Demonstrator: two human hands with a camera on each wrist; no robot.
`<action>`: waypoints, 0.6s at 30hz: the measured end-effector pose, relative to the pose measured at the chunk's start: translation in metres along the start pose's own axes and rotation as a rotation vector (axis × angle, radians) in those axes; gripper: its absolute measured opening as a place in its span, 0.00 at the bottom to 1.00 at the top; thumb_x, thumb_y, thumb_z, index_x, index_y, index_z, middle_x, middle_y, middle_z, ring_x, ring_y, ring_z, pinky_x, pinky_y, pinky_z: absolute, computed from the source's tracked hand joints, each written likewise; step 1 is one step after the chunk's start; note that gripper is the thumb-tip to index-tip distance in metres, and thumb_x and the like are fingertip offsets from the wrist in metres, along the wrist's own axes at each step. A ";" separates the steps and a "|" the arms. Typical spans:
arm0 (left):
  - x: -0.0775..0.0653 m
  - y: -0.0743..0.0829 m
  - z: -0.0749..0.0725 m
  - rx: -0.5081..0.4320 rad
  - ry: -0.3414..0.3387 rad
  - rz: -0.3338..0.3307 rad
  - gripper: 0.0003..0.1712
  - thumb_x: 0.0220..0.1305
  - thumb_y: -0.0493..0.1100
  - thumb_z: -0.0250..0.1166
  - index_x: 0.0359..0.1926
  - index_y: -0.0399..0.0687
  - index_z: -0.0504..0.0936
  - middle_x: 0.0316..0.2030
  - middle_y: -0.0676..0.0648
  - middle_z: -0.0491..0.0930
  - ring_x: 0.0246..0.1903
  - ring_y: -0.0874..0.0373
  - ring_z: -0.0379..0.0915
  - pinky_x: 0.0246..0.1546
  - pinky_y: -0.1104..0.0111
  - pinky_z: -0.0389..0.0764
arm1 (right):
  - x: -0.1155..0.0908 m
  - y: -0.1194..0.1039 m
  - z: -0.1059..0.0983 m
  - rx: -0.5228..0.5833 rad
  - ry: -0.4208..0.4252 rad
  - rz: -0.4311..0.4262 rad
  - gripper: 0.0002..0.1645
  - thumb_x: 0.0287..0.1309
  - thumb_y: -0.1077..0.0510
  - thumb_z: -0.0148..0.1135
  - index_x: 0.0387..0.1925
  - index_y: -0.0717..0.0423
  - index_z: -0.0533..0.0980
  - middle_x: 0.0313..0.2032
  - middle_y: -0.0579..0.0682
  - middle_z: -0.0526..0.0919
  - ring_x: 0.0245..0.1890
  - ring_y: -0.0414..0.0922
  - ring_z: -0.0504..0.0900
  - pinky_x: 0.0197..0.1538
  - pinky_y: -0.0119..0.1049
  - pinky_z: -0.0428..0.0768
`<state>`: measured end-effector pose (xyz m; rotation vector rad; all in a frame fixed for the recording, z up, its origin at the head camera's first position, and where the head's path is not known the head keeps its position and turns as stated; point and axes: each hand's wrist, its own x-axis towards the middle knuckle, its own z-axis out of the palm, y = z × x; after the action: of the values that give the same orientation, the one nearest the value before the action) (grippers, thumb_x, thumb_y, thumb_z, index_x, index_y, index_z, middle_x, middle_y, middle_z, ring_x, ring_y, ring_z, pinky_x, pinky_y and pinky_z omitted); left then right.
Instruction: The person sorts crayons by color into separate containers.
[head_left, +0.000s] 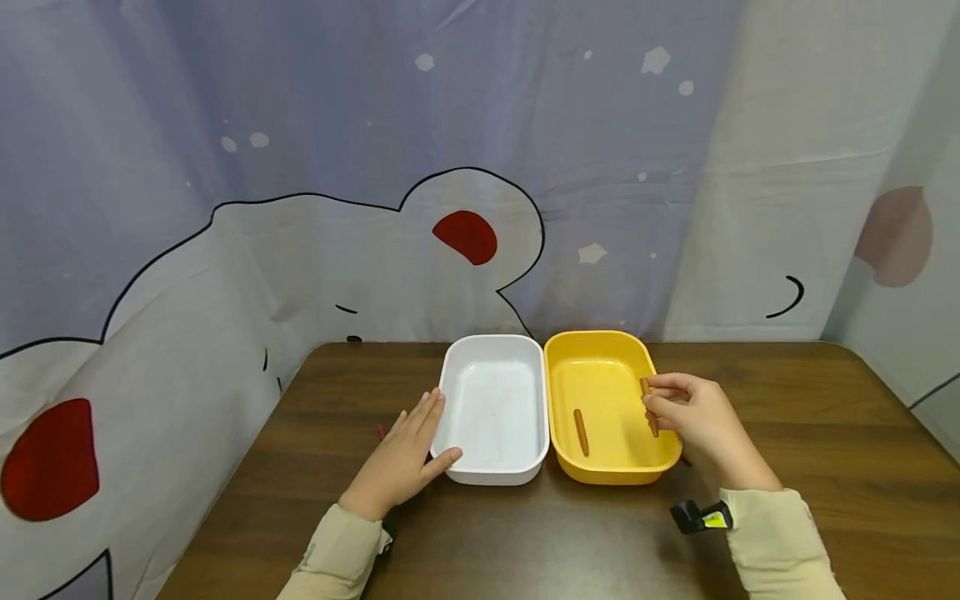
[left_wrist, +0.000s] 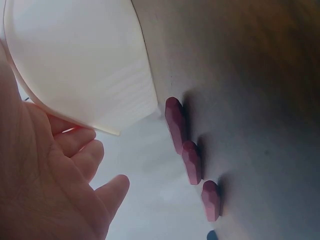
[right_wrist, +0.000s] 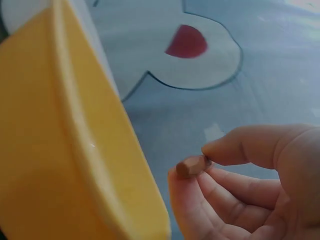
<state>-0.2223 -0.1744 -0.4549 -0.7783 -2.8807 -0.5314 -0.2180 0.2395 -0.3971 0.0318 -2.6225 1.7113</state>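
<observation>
My right hand (head_left: pixel 697 414) pinches a brown faceted stick (head_left: pixel 649 407) between thumb and fingers, over the right rim of the yellow bin (head_left: pixel 613 476). The right wrist view shows that stick (right_wrist: pixel 193 167) end-on, beside the bin's outer wall. A second brown stick (head_left: pixel 581 432) lies inside the yellow bin. My left hand (head_left: pixel 403 458) rests with extended fingers on the left rim of the white bin (head_left: pixel 495 477), thumb at its front corner. In the left wrist view, several dark red faceted sticks (left_wrist: pixel 176 125) lie on the table beside the white bin.
The two bins stand side by side on the brown wooden table (head_left: pixel 495 542), close to its back edge. A patterned curtain (head_left: pixel 600 167) hangs behind. The tip of a red stick (head_left: pixel 382 432) shows just beyond my left hand. A dark stick end (head_left: pixel 686 459) shows right of the yellow bin.
</observation>
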 end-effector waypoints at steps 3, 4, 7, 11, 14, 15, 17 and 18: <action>-0.001 0.000 0.000 0.003 0.004 -0.003 0.50 0.74 0.66 0.54 0.79 0.35 0.51 0.79 0.38 0.49 0.78 0.45 0.43 0.74 0.43 0.52 | 0.001 0.000 0.011 -0.048 0.005 -0.009 0.26 0.65 0.62 0.64 0.58 0.77 0.73 0.43 0.62 0.84 0.34 0.44 0.86 0.37 0.36 0.88; -0.001 0.000 0.000 0.003 0.006 -0.002 0.50 0.73 0.66 0.54 0.78 0.34 0.52 0.79 0.38 0.49 0.78 0.44 0.43 0.74 0.43 0.53 | 0.001 0.000 0.014 -0.077 0.006 -0.018 0.25 0.65 0.61 0.64 0.57 0.77 0.74 0.42 0.61 0.84 0.34 0.46 0.86 0.36 0.37 0.88; -0.001 0.000 0.000 0.004 -0.005 -0.009 0.50 0.73 0.66 0.54 0.79 0.35 0.51 0.79 0.39 0.48 0.78 0.46 0.43 0.74 0.43 0.52 | 0.001 0.001 0.023 -0.174 0.020 -0.045 0.23 0.63 0.61 0.65 0.55 0.75 0.77 0.39 0.60 0.84 0.33 0.48 0.87 0.35 0.37 0.86; -0.001 0.000 -0.001 -0.006 -0.027 -0.018 0.50 0.74 0.66 0.54 0.79 0.36 0.49 0.79 0.40 0.46 0.78 0.47 0.40 0.75 0.44 0.50 | 0.001 0.002 0.033 -0.276 0.056 -0.083 0.21 0.61 0.61 0.66 0.52 0.72 0.80 0.37 0.59 0.86 0.31 0.48 0.87 0.33 0.35 0.82; -0.001 0.000 -0.002 -0.009 -0.036 -0.020 0.50 0.74 0.66 0.54 0.79 0.37 0.48 0.79 0.40 0.45 0.79 0.47 0.39 0.75 0.44 0.49 | 0.001 0.002 0.038 -0.334 0.092 -0.108 0.21 0.60 0.61 0.66 0.51 0.72 0.80 0.36 0.58 0.86 0.32 0.50 0.87 0.34 0.37 0.81; -0.001 0.000 -0.002 -0.009 -0.035 -0.019 0.50 0.74 0.66 0.54 0.79 0.37 0.49 0.79 0.40 0.45 0.79 0.47 0.40 0.75 0.44 0.50 | 0.001 0.003 0.039 -0.352 0.105 -0.119 0.21 0.60 0.61 0.65 0.51 0.73 0.80 0.36 0.59 0.86 0.33 0.51 0.87 0.34 0.39 0.82; -0.001 0.000 -0.002 -0.009 -0.033 -0.019 0.50 0.74 0.66 0.54 0.79 0.37 0.49 0.79 0.41 0.45 0.79 0.48 0.40 0.75 0.44 0.50 | 0.000 0.003 0.040 -0.379 0.129 -0.132 0.21 0.60 0.62 0.65 0.52 0.73 0.79 0.36 0.59 0.87 0.34 0.53 0.87 0.37 0.42 0.84; -0.001 0.000 -0.002 -0.010 -0.026 -0.016 0.50 0.73 0.66 0.54 0.79 0.37 0.49 0.79 0.41 0.46 0.78 0.47 0.40 0.75 0.44 0.50 | 0.000 0.004 0.040 -0.384 0.138 -0.135 0.21 0.60 0.63 0.64 0.52 0.73 0.79 0.36 0.59 0.86 0.35 0.54 0.87 0.38 0.44 0.84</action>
<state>-0.2215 -0.1757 -0.4532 -0.7693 -2.9130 -0.5414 -0.2180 0.2043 -0.4166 0.0824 -2.7223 1.1066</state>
